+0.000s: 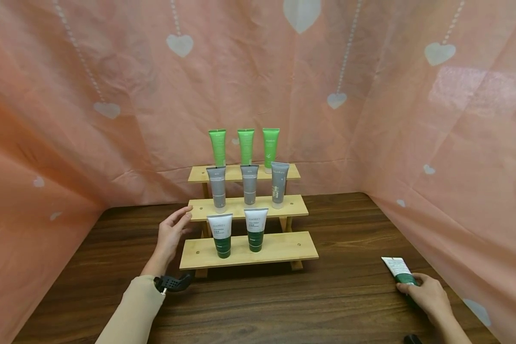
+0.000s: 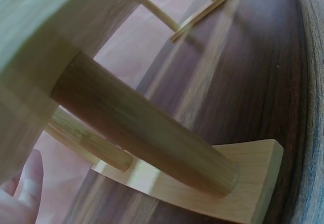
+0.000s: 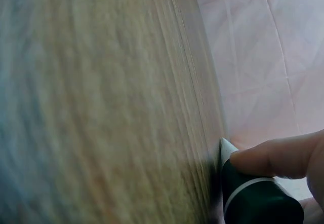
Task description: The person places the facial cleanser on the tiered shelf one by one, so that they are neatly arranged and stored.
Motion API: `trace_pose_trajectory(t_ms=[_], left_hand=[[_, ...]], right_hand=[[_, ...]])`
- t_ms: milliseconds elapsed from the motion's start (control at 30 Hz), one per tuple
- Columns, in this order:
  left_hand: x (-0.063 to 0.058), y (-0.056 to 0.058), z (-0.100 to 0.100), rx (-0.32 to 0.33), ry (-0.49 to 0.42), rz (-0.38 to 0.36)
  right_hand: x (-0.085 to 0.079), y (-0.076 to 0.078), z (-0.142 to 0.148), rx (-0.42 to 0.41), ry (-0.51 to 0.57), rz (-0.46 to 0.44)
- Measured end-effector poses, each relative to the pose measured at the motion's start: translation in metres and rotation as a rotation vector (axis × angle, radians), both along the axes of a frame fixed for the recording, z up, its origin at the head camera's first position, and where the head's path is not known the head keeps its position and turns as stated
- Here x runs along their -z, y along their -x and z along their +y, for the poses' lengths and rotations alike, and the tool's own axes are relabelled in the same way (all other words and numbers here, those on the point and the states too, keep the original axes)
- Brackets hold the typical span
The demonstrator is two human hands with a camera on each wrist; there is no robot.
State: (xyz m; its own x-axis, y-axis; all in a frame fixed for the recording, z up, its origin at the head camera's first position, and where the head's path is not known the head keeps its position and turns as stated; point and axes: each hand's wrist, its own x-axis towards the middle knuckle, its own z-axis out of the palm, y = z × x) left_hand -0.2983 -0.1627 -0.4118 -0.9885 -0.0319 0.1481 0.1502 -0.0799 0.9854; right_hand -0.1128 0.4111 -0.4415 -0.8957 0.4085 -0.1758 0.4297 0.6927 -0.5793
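Note:
My left hand [image 1: 170, 235] is at the left end of the middle step of a three-step wooden display stand [image 1: 249, 254], fingertips right at the board's edge. In the left wrist view, part of that hand [image 2: 23, 196] shows beside the stand's wooden post [image 2: 147, 125]. Far to the right, my right hand [image 1: 430, 295] grips a white and dark green squeeze tube [image 1: 397, 267] low over the table. Its green end [image 3: 260, 203] shows in the right wrist view, a finger laid along it. Two similar tubes, a left one [image 1: 220, 235] and a right one [image 1: 255, 229], stand on the bottom step.
Three grey tubes [image 1: 249, 185] stand on the middle step and three bright green tubes [image 1: 246, 145] on the top one. Pink curtain [image 1: 258, 86] with hearts encloses the dark wood table [image 1: 284, 301] at the back and sides. A small black object [image 1: 412, 338] lies at the front edge.

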Motion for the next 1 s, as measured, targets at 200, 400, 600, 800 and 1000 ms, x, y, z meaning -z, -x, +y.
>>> trace_pose_trajectory(t_ms=[200,400,600,800,1000], left_hand=[[0.003,0.0,-0.003,-0.001,-0.011,0.001],[0.003,0.0,-0.004,-0.003,-0.005,-0.01],[0.003,-0.001,-0.003,-0.003,-0.01,-0.009],[0.003,0.0,-0.001,-0.001,-0.008,-0.01],[0.003,0.001,0.0,-0.003,-0.013,-0.002]], right_hand=[[0.0,0.003,-0.005,0.009,0.072,0.061],[0.001,0.005,-0.005,0.023,0.117,0.111],[0.0,0.003,-0.008,0.021,0.141,0.152],[-0.003,0.002,-0.012,0.023,0.157,0.182],[-0.004,0.002,-0.016,0.063,0.189,0.236]])
